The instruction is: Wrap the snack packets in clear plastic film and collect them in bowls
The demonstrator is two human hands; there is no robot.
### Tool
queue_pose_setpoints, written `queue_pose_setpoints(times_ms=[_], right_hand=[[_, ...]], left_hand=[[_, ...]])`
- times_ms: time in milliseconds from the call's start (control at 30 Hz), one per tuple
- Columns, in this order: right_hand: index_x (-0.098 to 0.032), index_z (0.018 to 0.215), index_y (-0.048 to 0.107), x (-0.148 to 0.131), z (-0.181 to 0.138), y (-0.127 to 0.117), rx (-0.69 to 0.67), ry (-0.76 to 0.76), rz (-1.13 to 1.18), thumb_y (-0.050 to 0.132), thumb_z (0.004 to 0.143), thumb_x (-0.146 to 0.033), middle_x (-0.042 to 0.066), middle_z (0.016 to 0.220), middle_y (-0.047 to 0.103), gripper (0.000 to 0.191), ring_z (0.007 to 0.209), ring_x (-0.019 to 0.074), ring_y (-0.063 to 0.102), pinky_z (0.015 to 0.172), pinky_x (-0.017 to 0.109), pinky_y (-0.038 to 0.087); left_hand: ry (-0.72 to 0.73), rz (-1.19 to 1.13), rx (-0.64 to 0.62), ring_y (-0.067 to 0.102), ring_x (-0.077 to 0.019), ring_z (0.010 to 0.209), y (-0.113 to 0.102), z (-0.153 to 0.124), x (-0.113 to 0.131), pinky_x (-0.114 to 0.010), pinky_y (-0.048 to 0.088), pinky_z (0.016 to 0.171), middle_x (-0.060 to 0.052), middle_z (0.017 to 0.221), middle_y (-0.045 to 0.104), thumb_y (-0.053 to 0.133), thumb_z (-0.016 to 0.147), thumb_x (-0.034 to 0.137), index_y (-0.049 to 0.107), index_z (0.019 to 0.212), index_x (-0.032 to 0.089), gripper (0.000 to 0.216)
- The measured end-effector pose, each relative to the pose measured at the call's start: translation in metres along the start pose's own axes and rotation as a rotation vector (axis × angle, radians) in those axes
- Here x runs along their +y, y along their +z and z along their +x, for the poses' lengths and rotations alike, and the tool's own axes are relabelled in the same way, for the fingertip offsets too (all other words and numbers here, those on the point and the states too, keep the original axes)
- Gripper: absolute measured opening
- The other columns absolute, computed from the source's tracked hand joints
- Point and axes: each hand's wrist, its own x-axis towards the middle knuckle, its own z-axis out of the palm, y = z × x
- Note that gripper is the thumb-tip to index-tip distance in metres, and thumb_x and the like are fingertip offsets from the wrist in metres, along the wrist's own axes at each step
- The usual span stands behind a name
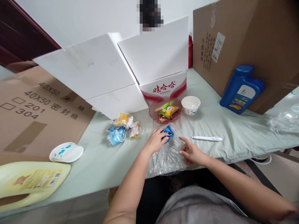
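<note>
My left hand [155, 140] is closed on a small blue snack packet [168, 131] at the middle of the table. Just right of it, my right hand [192, 152] has its index finger stretched out and the others partly bent, with nothing visible in it. Between and below both hands lies a crumpled clear plastic bag [161, 161]. Beyond them stands a pinkish glass plate [153, 116] of wrapped snacks [169, 110]. More wrapped snacks [118, 130] are heaped to the left. A white utility knife [206, 138] lies right of my right hand.
A white bowl [191, 105] touches or nearly touches the plate. Another bowl [66, 152] lies tipped near a yellow jug [35, 183] at left. A blue bottle [243, 90] stands before a brown carton [215, 46]. White boxes [163, 84] and a cardboard box [46, 109] border the table.
</note>
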Motion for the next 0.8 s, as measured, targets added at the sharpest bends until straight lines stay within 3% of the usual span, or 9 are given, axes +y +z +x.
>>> queue_pose_setpoints(times_ms=[100, 200, 300, 367, 433, 500, 567, 667, 800], right_hand=[[-0.028, 0.151, -0.008, -0.005, 0.007, -0.008, -0.037, 0.143, 0.291, 0.057, 0.087, -0.036, -0.001, 0.085, 0.060, 0.092, 0.050, 0.0126, 0.060, 0.043, 0.027, 0.050], [-0.027, 0.151, -0.011, -0.005, 0.008, -0.010, -0.035, 0.157, 0.368, 0.058, 0.087, -0.032, -0.004, 0.080, 0.060, 0.094, 0.049, 0.0125, 0.061, 0.043, 0.027, 0.052], [-0.025, 0.151, -0.007, -0.002, 0.008, -0.008, -0.040, 0.146, 0.355, 0.057, 0.087, -0.028, -0.004, 0.078, 0.060, 0.091, 0.048, 0.0124, 0.061, 0.043, 0.027, 0.053], [-0.024, 0.151, -0.003, 0.001, 0.009, -0.007, -0.047, 0.128, 0.330, 0.057, 0.087, -0.029, -0.004, 0.078, 0.059, 0.088, 0.048, 0.0121, 0.061, 0.043, 0.026, 0.053], [-0.024, 0.151, 0.003, 0.003, 0.009, -0.006, -0.050, 0.112, 0.305, 0.058, 0.087, -0.030, -0.005, 0.078, 0.059, 0.084, 0.048, 0.0115, 0.061, 0.043, 0.026, 0.053], [-0.024, 0.150, 0.007, 0.003, 0.008, -0.005, -0.049, 0.108, 0.286, 0.059, 0.087, -0.031, -0.005, 0.078, 0.058, 0.082, 0.049, 0.0109, 0.061, 0.044, 0.025, 0.053], [-0.023, 0.149, 0.011, 0.004, 0.008, -0.005, -0.050, 0.110, 0.267, 0.059, 0.086, -0.032, -0.005, 0.078, 0.058, 0.080, 0.049, 0.0107, 0.061, 0.044, 0.025, 0.053], [-0.021, 0.147, 0.015, 0.006, 0.008, -0.005, -0.052, 0.093, 0.237, 0.057, 0.086, -0.032, -0.004, 0.080, 0.058, 0.075, 0.049, 0.0109, 0.061, 0.044, 0.026, 0.054], [-0.019, 0.146, 0.017, 0.006, 0.008, -0.004, -0.060, 0.076, 0.215, 0.055, 0.087, -0.030, -0.003, 0.080, 0.058, 0.071, 0.049, 0.0112, 0.061, 0.044, 0.026, 0.053]], left_hand=[[-0.114, -0.169, -0.018, 0.063, -0.0201, 0.102, -0.007, 0.009, -0.029, -0.034, 0.049, 0.095, -0.005, 0.111, 0.068, 0.060, 0.083, 0.024, 0.074, 0.092, 0.022, 0.017], [-0.278, -0.145, 0.113, 0.064, -0.0221, 0.099, -0.012, 0.010, -0.042, -0.038, 0.049, 0.094, -0.009, 0.106, 0.068, 0.055, 0.084, 0.020, 0.072, 0.089, 0.018, 0.018], [-0.324, -0.051, 0.269, 0.058, -0.0257, 0.110, -0.010, 0.003, -0.031, -0.044, 0.044, 0.100, -0.013, 0.112, 0.063, 0.044, 0.091, 0.024, 0.066, 0.108, 0.016, 0.029], [-0.232, 0.010, 0.232, 0.053, -0.0269, 0.117, -0.002, -0.001, -0.015, -0.044, 0.041, 0.102, -0.012, 0.122, 0.059, 0.049, 0.091, 0.034, 0.058, 0.124, 0.019, 0.037], [-0.150, 0.090, 0.107, 0.047, -0.0299, 0.123, 0.007, -0.003, 0.000, -0.046, 0.041, 0.102, -0.012, 0.134, 0.052, 0.060, 0.085, 0.041, 0.051, 0.133, 0.023, 0.051], [-0.156, 0.165, 0.043, 0.046, -0.0314, 0.124, 0.015, -0.002, 0.007, -0.047, 0.041, 0.100, -0.011, 0.135, 0.051, 0.063, 0.084, 0.039, 0.050, 0.134, 0.026, 0.053], [-0.189, 0.147, 0.066, 0.050, -0.0291, 0.118, 0.018, 0.000, 0.003, -0.045, 0.042, 0.099, -0.011, 0.127, 0.057, 0.059, 0.086, 0.031, 0.054, 0.130, 0.026, 0.045], [-0.285, -0.128, 0.231, 0.059, -0.0245, 0.103, 0.013, 0.002, -0.021, -0.039, 0.046, 0.094, -0.008, 0.109, 0.067, 0.058, 0.083, 0.026, 0.062, 0.117, 0.024, 0.034], [-0.546, -0.610, 0.564, 0.063, -0.0184, 0.072, -0.011, 0.003, -0.055, -0.031, 0.051, 0.071, -0.002, 0.078, 0.066, 0.059, 0.077, 0.040, 0.063, 0.097, 0.021, 0.027]])
